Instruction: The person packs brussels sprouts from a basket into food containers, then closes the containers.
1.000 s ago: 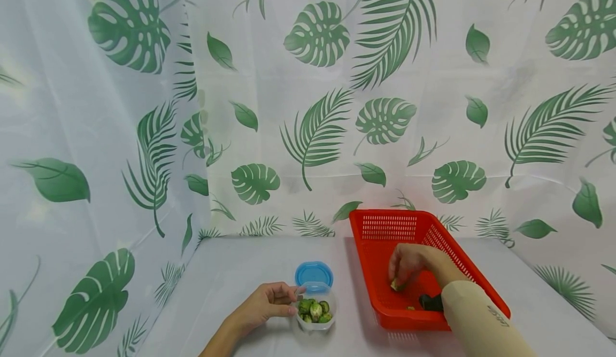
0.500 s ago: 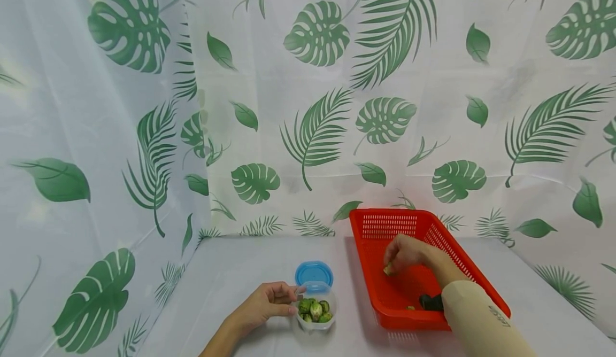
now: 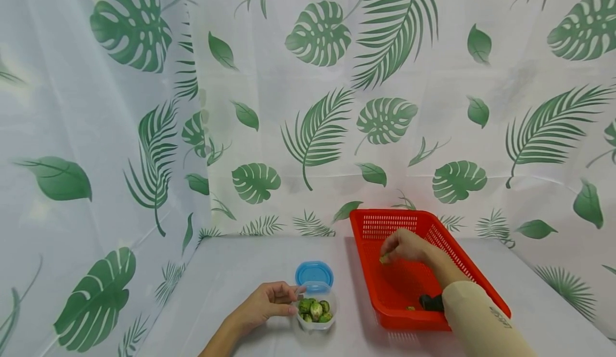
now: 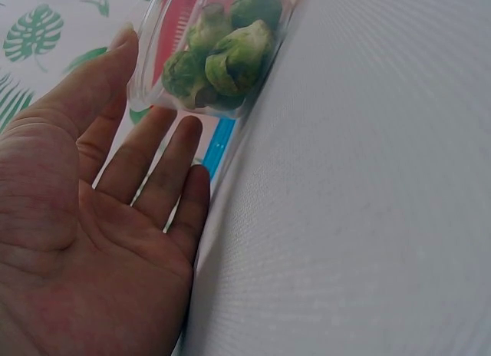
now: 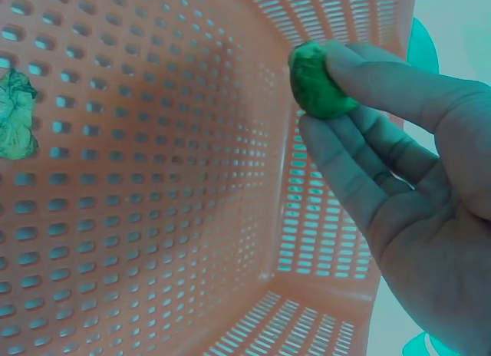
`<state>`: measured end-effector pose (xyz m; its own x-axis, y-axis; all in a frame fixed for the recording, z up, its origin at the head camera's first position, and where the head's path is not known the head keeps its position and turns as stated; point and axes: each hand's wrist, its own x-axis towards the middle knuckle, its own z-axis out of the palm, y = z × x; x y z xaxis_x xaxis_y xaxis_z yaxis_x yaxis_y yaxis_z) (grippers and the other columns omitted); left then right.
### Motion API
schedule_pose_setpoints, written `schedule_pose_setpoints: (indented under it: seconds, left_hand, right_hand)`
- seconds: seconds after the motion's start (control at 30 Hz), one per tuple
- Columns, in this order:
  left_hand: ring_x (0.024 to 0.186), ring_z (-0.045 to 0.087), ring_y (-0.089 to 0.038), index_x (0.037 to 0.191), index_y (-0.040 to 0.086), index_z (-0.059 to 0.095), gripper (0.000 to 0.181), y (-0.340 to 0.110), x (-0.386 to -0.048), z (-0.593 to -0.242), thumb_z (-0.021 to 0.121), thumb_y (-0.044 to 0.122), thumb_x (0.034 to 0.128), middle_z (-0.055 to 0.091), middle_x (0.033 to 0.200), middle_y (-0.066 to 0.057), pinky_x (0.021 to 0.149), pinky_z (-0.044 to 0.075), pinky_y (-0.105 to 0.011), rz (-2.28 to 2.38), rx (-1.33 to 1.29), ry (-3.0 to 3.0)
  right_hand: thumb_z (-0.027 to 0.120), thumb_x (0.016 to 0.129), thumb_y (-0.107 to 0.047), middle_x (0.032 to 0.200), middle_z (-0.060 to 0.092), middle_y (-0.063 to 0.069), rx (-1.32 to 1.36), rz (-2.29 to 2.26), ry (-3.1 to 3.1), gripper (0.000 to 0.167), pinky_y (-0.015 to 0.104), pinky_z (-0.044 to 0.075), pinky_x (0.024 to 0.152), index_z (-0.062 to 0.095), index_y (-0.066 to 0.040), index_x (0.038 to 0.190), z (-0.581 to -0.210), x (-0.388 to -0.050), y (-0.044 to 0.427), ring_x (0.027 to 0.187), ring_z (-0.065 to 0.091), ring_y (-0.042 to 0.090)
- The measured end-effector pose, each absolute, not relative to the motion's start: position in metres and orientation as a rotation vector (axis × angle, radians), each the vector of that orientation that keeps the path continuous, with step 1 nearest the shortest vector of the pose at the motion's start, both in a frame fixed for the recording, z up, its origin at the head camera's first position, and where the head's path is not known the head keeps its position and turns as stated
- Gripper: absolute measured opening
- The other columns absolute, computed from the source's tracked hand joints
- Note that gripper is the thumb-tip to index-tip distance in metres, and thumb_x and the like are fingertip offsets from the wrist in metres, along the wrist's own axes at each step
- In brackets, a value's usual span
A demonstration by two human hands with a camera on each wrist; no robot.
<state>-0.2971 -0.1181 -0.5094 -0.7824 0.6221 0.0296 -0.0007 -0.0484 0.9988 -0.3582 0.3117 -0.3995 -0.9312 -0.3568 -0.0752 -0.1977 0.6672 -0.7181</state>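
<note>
Between thumb and fingertips, my right hand [image 3: 405, 246] pinches a Brussels sprout [image 5: 318, 84], held up inside the red plastic basket [image 3: 368, 287]. One more sprout, pale and leafy [image 5: 15, 117], lies on the basket floor. On the left, my left hand [image 3: 264, 306] holds the rim of a small clear container [image 3: 315, 326] with thumb and index finger; its other fingers extend loosely below in the left wrist view. Several Brussels sprouts [image 4: 238, 60] fill the container, which stands upright on the table.
A blue lid [image 3: 314, 274] lies flat just behind the container. The basket's raised perforated walls stand to the right of it. A dark object [image 3: 430, 302] shows by the right wrist. A leaf-printed curtain [image 3: 317, 132] hangs behind the white table [image 3: 240, 261].
My right hand has moved up and to the left within the basket, carrying the pinched sprout toward its left wall. The left hand and container have stayed put.
</note>
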Motion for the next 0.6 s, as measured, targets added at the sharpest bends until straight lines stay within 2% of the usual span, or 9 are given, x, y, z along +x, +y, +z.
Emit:
schedule_pose_setpoints:
  seconds: [0.17, 0.37, 0.6]
  left_hand:
    - [0.148, 0.047, -0.029, 0.107, 0.009, 0.069, 0.021, -0.118, -0.297, -0.510, 0.081, 0.014, 0.0908, 0.063, 0.145, -0.019, 0.101, 0.057, -0.029, 1.886, 0.667, 1.779]
    - [0.143, 0.053, -0.024, 0.107, 0.008, 0.069, 0.022, -0.118, -0.298, -0.510, 0.082, 0.014, 0.0902, 0.074, 0.123, -0.007, 0.095, 0.058, -0.027, 1.876, 0.661, 1.801]
    - [0.145, 0.052, -0.026, 0.107, 0.008, 0.069, 0.022, -0.118, -0.298, -0.509, 0.082, 0.015, 0.0903, 0.073, 0.128, -0.010, 0.097, 0.059, -0.029, 1.881, 0.657, 1.800]
  right_hand:
    - [0.082, 0.089, -0.011, 0.098, 0.079, 0.012, -0.448, -1.136, 2.689, 0.019, 0.042, 0.061, 0.090, 0.079, -0.001, 0.104, -0.399, -0.361, 0.311, 0.090, 0.068, 0.024]
    - [0.082, 0.089, -0.012, 0.098, 0.079, 0.010, -0.405, -1.159, 2.778, 0.013, 0.043, 0.061, 0.088, 0.081, -0.007, 0.101, -0.395, -0.361, 0.307, 0.092, 0.066, 0.025]
    - [0.083, 0.090, -0.017, 0.102, 0.078, 0.007, -0.402, -1.173, 2.864, 0.020, 0.043, 0.062, 0.087, 0.081, -0.010, 0.109, -0.389, -0.363, 0.303, 0.095, 0.067, 0.025]
